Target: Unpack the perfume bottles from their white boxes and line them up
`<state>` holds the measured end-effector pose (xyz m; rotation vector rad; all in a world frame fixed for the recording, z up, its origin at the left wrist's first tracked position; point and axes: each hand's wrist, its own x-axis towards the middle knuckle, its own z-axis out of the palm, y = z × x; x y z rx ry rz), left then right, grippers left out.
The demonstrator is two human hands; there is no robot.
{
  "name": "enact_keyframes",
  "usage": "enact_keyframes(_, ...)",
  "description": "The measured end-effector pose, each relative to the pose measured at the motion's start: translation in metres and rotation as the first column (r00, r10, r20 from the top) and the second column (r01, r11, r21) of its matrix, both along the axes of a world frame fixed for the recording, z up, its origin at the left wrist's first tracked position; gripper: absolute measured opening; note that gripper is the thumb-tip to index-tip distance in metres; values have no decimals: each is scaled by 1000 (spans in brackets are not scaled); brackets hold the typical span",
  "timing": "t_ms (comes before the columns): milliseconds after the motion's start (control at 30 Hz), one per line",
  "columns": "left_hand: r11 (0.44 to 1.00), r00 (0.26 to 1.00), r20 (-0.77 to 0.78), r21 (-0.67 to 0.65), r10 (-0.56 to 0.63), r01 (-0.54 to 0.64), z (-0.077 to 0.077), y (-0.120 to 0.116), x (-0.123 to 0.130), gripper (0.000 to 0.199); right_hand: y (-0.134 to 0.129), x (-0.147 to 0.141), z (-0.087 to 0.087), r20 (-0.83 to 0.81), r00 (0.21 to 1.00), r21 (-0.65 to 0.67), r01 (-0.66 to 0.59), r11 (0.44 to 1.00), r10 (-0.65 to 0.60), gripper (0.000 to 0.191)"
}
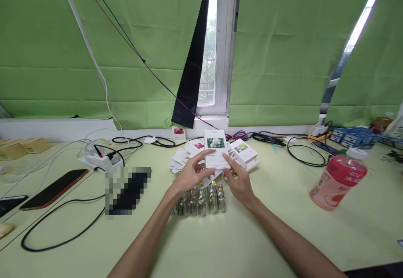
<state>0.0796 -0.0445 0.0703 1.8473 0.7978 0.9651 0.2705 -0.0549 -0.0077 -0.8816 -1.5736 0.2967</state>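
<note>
A white box (215, 143) with a picture of white flowers is held upright between my two hands. My left hand (192, 173) grips its left and lower edge, fingers across the front. On the right edge and lower corner, my right hand (238, 178) closes its fingers. Behind the box lie a pile of white cartons and flaps (179, 160) and a box with a white-flower picture (243, 150). Small glass bottles (201, 202) with gold-coloured necks stand in a cluster on the table below my hands, partly hidden by my left hand.
A pink-labelled bottle (338, 181) stands at the right. Phones (55, 189), a power strip (102, 158) and looped black cables lie at the left. Blue boxes (354, 137) are at the back right, tan boxes (23, 147) at the back left.
</note>
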Motion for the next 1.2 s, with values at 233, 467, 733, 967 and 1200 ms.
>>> enact_keyframes(233,1000,1000,0,-4,-4,4,0,0,0,57,0,0,1,-17,1000,-8,-3,1000,3,43)
enact_keyframes(467,1000,1000,4,-7,-4,4,1,0,0,58,0,0,0,-43,999,-33,-5,999,3,43)
enact_keyframes(733,997,998,47,-53,-44,46,0,0,1,61,0,0,0,-35,999,-25,19,999,-20,43)
enact_keyframes(967,998,998,53,-54,-27,30,-1,1,1,60,1,0,-1,-11,999,3,49,999,-49,43)
enact_keyframes(1200,998,998,57,-55,-36,39,-3,3,0,57,0,0,0,-13,998,11,55,998,-54,42)
